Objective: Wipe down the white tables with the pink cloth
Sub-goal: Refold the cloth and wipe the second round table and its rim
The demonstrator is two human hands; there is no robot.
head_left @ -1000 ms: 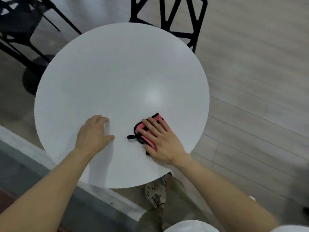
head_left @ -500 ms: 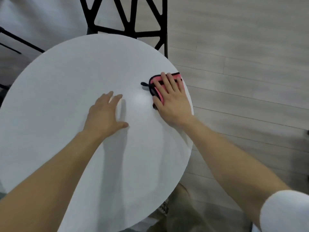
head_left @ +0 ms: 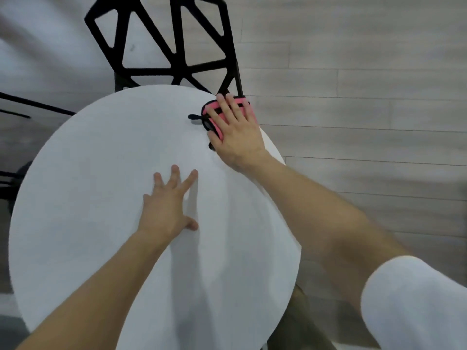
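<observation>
A round white table (head_left: 88, 198) fills the lower left of the head view. The pink cloth (head_left: 211, 112), edged in black with a small black loop, lies at the table's far right rim. My right hand (head_left: 235, 132) presses flat on the cloth with straight, spread fingers, and covers most of it. My left hand (head_left: 168, 205) rests flat on the tabletop near its middle, fingers spread, holding nothing.
A black chair (head_left: 161, 44) with a triangular cut-out back stands just beyond the table's far edge, close to the cloth. Black chair legs (head_left: 30, 104) show at the left. Grey wood-plank floor (head_left: 366, 97) lies to the right.
My right hand has slid the cloth from the table's near side out to the far right rim. My left hand has shifted toward the table's middle with fingers spread wider.
</observation>
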